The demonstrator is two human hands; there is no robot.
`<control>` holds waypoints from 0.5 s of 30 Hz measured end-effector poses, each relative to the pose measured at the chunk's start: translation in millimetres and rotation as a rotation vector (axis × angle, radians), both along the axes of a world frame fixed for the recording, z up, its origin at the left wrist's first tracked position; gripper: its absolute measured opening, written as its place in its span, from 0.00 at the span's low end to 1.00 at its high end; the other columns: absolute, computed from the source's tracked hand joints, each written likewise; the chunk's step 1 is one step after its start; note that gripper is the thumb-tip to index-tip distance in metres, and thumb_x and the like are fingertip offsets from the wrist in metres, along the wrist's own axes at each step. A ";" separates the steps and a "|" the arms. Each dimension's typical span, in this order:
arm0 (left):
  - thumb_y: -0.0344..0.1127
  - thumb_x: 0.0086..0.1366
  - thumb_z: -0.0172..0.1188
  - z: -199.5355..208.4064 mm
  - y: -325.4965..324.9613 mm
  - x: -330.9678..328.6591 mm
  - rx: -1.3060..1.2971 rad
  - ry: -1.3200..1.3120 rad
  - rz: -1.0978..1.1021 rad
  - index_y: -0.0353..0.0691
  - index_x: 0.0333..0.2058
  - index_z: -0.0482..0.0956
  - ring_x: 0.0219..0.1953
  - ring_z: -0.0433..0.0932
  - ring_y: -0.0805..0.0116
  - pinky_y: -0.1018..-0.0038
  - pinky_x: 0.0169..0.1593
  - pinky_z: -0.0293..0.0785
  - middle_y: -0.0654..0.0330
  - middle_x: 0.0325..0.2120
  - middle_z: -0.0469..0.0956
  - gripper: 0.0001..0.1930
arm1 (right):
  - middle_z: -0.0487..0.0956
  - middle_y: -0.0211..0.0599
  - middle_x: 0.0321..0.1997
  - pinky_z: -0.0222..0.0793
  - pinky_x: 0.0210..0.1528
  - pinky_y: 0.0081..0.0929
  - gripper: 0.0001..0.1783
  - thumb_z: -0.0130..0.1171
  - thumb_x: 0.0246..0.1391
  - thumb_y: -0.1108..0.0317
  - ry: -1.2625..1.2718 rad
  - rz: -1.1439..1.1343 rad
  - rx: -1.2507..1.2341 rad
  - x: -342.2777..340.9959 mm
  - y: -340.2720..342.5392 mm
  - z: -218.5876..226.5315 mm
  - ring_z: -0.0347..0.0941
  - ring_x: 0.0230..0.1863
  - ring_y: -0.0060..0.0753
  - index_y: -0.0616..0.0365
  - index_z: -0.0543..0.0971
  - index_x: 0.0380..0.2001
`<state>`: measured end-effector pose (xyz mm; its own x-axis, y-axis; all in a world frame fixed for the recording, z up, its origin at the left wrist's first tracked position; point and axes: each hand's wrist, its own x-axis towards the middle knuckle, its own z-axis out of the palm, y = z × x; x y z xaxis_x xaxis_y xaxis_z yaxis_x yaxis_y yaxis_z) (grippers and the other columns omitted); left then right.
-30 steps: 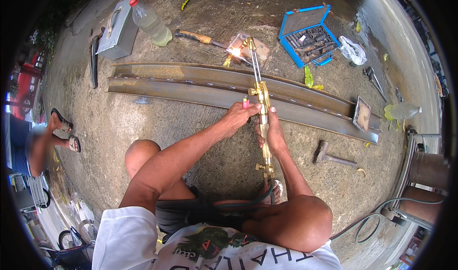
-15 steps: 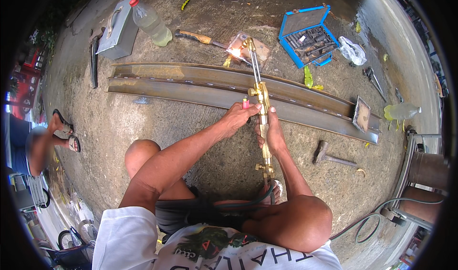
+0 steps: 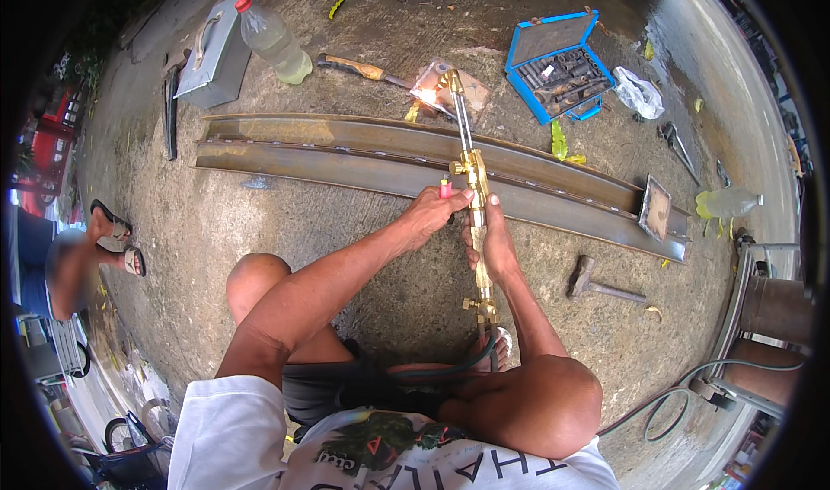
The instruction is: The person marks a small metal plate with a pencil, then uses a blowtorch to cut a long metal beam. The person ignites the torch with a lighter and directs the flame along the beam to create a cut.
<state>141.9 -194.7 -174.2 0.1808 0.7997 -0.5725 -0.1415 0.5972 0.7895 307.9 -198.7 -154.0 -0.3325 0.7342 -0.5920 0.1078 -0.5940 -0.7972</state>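
A brass cutting torch points away from me, its bent tip over a small square metal plate. Bright orange-white light glows at the plate's left side, just left of the tip. My right hand is wrapped round the torch handle. In my left hand is a pink lighter, while the thumb of that hand touches the torch body. Beneath the torch, two long rusty steel channels lie side by side across the ground. Dark hoses run back from the handle between my legs.
Beyond the channels are a grey metal box, a water bottle, a wooden-handled tool and a blue socket case. A hammer lies right; another plate leans on the channels. Someone's sandalled feet show left.
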 end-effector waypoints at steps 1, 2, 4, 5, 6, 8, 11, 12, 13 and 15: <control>0.54 0.68 0.62 -1.4 0.1 0.0 -0.001 0.005 0.003 0.37 0.58 0.78 0.62 0.67 0.61 0.60 0.65 0.58 0.52 0.56 0.76 0.29 | 0.65 0.28 0.18 0.58 0.13 0.25 0.40 0.24 0.66 0.29 0.001 0.000 0.002 -0.2 0.0 0.0 0.58 0.11 0.22 0.57 0.68 0.36; 0.54 0.68 0.62 -2.4 0.3 0.2 0.000 0.004 0.005 0.37 0.58 0.78 0.61 0.67 0.61 0.60 0.65 0.58 0.52 0.56 0.76 0.29 | 0.65 0.28 0.18 0.58 0.13 0.25 0.40 0.24 0.66 0.29 0.002 -0.001 0.002 0.0 0.0 -0.5 0.58 0.11 0.22 0.57 0.68 0.36; 0.54 0.68 0.62 -4.5 0.3 0.2 0.001 0.003 0.008 0.37 0.57 0.78 0.61 0.67 0.61 0.61 0.64 0.58 0.53 0.56 0.76 0.28 | 0.65 0.28 0.18 0.59 0.13 0.25 0.40 0.24 0.66 0.29 0.002 -0.001 0.002 0.3 0.0 -1.8 0.58 0.11 0.22 0.57 0.68 0.36; 0.54 0.68 0.62 -3.9 0.3 0.4 0.001 0.002 0.008 0.38 0.57 0.78 0.61 0.67 0.62 0.61 0.64 0.58 0.53 0.56 0.76 0.28 | 0.65 0.28 0.18 0.59 0.13 0.25 0.40 0.24 0.66 0.29 0.000 -0.002 0.002 0.3 0.1 -1.6 0.58 0.11 0.23 0.57 0.68 0.36; 0.54 0.68 0.62 -3.3 0.0 0.4 0.001 0.002 0.007 0.38 0.57 0.78 0.61 0.67 0.62 0.61 0.64 0.58 0.53 0.56 0.76 0.28 | 0.65 0.29 0.18 0.59 0.13 0.25 0.40 0.24 0.66 0.29 -0.002 -0.002 0.002 0.2 0.2 -1.0 0.58 0.11 0.23 0.57 0.68 0.36; 0.54 0.68 0.62 -3.6 -0.1 0.1 0.001 0.002 0.009 0.38 0.57 0.78 0.62 0.67 0.61 0.61 0.64 0.58 0.53 0.56 0.76 0.28 | 0.65 0.29 0.18 0.59 0.12 0.25 0.40 0.24 0.66 0.29 -0.005 -0.002 0.004 -0.3 0.3 0.4 0.58 0.11 0.23 0.57 0.68 0.36; 0.55 0.68 0.62 -2.7 0.1 0.2 -0.001 0.009 0.009 0.39 0.58 0.78 0.62 0.67 0.60 0.60 0.65 0.58 0.52 0.57 0.76 0.29 | 0.65 0.29 0.18 0.59 0.12 0.25 0.40 0.24 0.66 0.29 -0.004 -0.002 0.004 -0.4 0.3 0.3 0.58 0.11 0.23 0.57 0.68 0.36; 0.55 0.68 0.62 -0.1 0.2 0.7 -0.003 0.015 0.005 0.39 0.58 0.78 0.62 0.67 0.60 0.60 0.65 0.58 0.51 0.57 0.76 0.29 | 0.65 0.29 0.18 0.58 0.12 0.25 0.40 0.24 0.66 0.29 0.000 -0.003 0.003 0.5 0.4 -1.9 0.58 0.11 0.23 0.57 0.68 0.36; 0.55 0.68 0.63 2.5 0.3 1.3 -0.005 0.020 0.001 0.39 0.58 0.78 0.63 0.67 0.60 0.60 0.65 0.58 0.51 0.57 0.76 0.29 | 0.65 0.29 0.18 0.58 0.12 0.25 0.40 0.24 0.66 0.29 0.004 -0.004 0.001 1.3 0.4 -3.2 0.58 0.11 0.23 0.57 0.68 0.36; 0.56 0.67 0.63 3.6 -0.3 0.4 0.000 0.015 -0.003 0.38 0.58 0.78 0.63 0.66 0.59 0.60 0.65 0.58 0.50 0.57 0.75 0.30 | 0.65 0.29 0.18 0.58 0.12 0.25 0.40 0.24 0.66 0.29 -0.002 -0.004 0.001 0.5 0.2 -1.5 0.58 0.11 0.22 0.57 0.68 0.36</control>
<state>142.4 -195.0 -170.6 0.1745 0.7991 -0.5753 -0.1284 0.5977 0.7913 308.4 -198.5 -155.4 -0.3280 0.7361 -0.5921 0.1071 -0.5938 -0.7975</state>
